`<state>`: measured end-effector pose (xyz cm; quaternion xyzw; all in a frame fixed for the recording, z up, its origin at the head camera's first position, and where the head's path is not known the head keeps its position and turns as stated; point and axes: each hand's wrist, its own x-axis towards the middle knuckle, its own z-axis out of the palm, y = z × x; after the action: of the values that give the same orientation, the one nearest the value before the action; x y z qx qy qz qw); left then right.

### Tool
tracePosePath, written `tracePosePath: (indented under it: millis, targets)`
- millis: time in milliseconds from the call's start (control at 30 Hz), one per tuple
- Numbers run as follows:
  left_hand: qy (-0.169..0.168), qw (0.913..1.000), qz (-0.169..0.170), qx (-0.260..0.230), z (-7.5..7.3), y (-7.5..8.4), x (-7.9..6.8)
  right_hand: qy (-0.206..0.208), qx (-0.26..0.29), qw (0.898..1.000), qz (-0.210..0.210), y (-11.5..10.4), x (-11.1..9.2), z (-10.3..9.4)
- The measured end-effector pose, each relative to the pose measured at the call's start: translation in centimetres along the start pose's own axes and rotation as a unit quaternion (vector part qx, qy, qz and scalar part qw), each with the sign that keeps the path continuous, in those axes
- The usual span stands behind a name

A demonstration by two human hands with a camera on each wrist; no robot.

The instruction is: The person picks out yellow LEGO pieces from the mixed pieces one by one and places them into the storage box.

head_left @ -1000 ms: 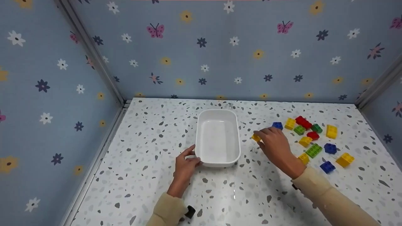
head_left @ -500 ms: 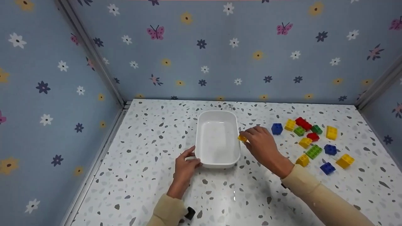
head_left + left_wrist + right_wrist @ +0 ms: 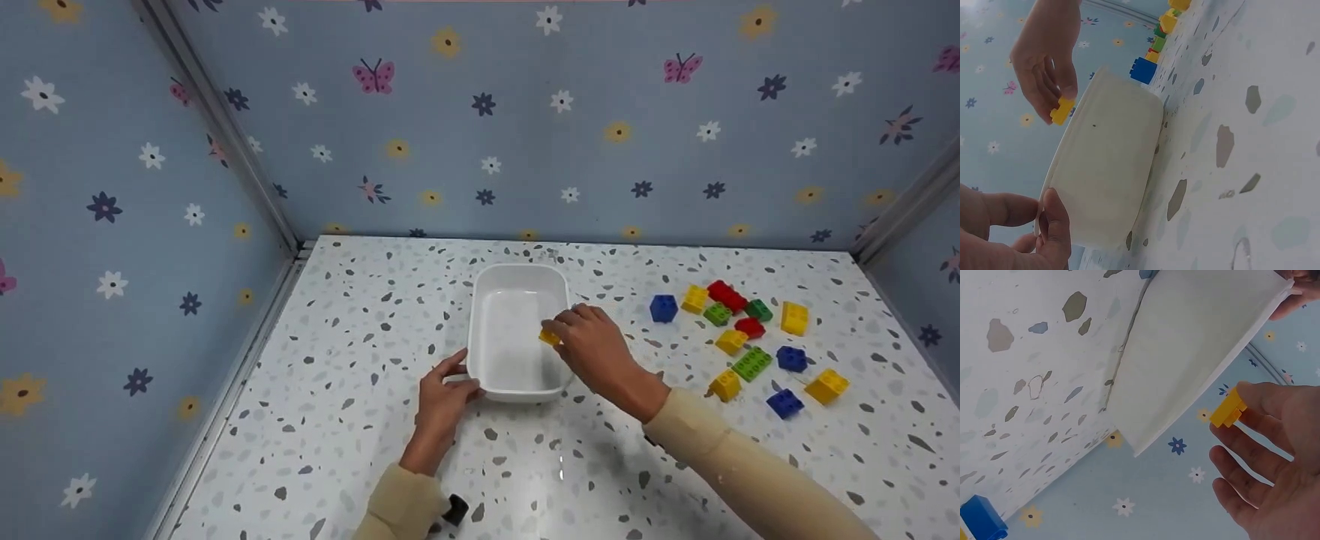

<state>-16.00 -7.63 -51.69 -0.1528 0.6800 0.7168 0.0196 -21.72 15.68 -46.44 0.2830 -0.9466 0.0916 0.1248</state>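
A white rectangular tub stands on the speckled table, with nothing lying in it. My left hand pinches its rim at the near left corner, thumb and fingers on either side of the edge in the left wrist view. Above the tub's right side, my right hand holds a small yellow toy building brick between thumb and fingertips. In the right wrist view the other fingers are spread loosely below the brick. The brick is higher than the rim in the left wrist view.
Several loose building bricks lie on the right of the table, among them a blue brick, a long green brick and a red brick. Flower-patterned panels wall the table at the back and sides.
My right hand has carried the yellow brick leftward from the table beside the tub to over its inside. My left hand has stayed at the tub's corner.
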Motion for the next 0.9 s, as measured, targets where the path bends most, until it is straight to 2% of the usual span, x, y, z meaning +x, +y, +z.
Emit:
tracePosePath:
  millis: [333, 600, 900]
  targets:
    - [0.009, 1.0, -0.003, 0.002, 0.1, -0.1, 0.2, -0.03, 0.016, 0.999, -0.027, -0.9, 1.2, 1.4]
    - [0.002, 1.0, -0.001, 0.003, 0.1, -0.2, 0.1, -0.044, -0.016, 0.996, -0.071, -1.4, 2.1, 2.0]
    - [-0.003, 1.0, 0.001, -0.002, -0.1, -0.1, -0.1, -0.107, -0.002, 0.989, -0.098, -1.9, 3.4, 1.9]
